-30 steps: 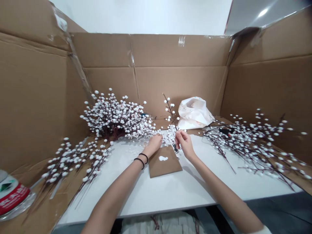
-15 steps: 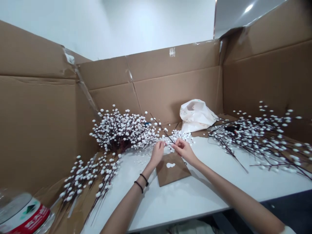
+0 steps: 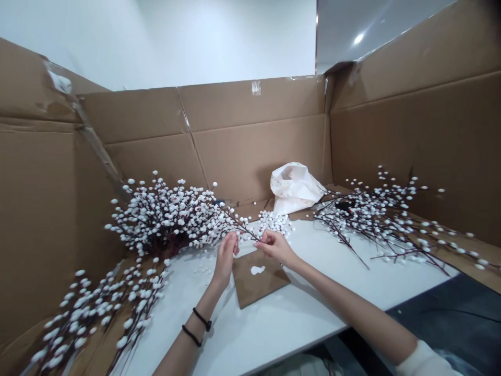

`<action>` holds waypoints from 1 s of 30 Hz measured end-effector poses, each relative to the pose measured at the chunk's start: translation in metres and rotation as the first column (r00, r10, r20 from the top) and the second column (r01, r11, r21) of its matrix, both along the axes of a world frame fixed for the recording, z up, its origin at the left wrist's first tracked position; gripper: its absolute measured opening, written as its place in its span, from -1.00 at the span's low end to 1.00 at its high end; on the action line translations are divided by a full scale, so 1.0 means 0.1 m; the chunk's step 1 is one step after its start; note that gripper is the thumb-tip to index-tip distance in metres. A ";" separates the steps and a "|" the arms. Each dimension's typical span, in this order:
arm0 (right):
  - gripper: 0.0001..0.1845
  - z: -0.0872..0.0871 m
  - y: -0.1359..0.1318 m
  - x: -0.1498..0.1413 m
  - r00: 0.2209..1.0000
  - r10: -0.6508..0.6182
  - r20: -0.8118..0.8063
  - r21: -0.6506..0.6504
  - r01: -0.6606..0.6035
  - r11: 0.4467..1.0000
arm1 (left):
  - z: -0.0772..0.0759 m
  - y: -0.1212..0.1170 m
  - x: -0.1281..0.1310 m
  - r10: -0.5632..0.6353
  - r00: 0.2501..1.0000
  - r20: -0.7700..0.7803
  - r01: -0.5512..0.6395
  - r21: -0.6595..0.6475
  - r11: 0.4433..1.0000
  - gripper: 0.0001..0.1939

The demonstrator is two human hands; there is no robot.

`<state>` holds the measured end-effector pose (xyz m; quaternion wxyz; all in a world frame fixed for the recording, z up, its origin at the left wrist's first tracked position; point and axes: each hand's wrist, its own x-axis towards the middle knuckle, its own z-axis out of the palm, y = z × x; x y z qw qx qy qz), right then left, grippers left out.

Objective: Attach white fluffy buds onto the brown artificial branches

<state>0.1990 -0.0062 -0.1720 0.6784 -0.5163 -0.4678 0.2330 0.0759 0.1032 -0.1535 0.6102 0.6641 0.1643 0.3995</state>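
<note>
My right hand (image 3: 276,246) pinches the lower end of a dark, thin artificial berry branch (image 3: 243,225), which slants up to the left. To its left, my left hand (image 3: 227,256) is raised with fingers curled and pressed together; whatever they may hold is too small to make out. Below both hands, a brown cardboard square (image 3: 260,291) lies on the white table, bearing a white puddle (image 3: 257,270) that looks like glue. Just behind my right hand is a heap of loose white berries (image 3: 274,222).
A dense bunch of white-berry branches (image 3: 168,214) stands at the left, with more branches (image 3: 105,303) lying nearer me. Others (image 3: 376,219) spread across the right side. A crumpled white plastic bag (image 3: 295,188) sits at the back. Cardboard walls (image 3: 258,146) enclose the table (image 3: 313,308).
My view has turned right, so things shift left. My left hand has moved away from my right hand and the stem. The branch now leans lower to the left.
</note>
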 end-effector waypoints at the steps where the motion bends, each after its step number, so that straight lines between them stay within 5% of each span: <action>1: -0.60 0.00 0.00 0.00 1.000 0.003 0.008 -0.005 -0.003 1.000 | 0.00 -0.01 0.00 0.010 1.000 0.000 -0.010 -0.015 1.000 -0.67; 10: -0.57 0.05 -0.06 0.06 0.996 0.062 0.060 -0.003 -0.062 0.998 | 0.03 -0.08 -0.01 -0.028 0.999 0.036 0.031 -0.080 0.996 -0.63; 15: -0.55 0.13 -0.08 0.18 0.970 0.173 -0.169 0.161 -0.146 0.976 | 0.01 -0.21 0.02 -0.147 0.984 0.098 0.163 -0.187 0.969 -0.63; 21: -0.74 0.14 -0.10 0.20 0.908 0.300 -0.291 -0.052 -0.329 0.943 | -0.13 -0.34 0.06 -0.241 0.970 -0.034 0.232 -0.173 0.957 -0.64; 30: -0.71 0.12 -0.10 0.17 0.958 0.257 -0.125 -0.160 -0.275 0.948 | -0.18 -0.33 0.08 -0.185 0.974 -0.128 0.167 -0.140 0.976 -0.65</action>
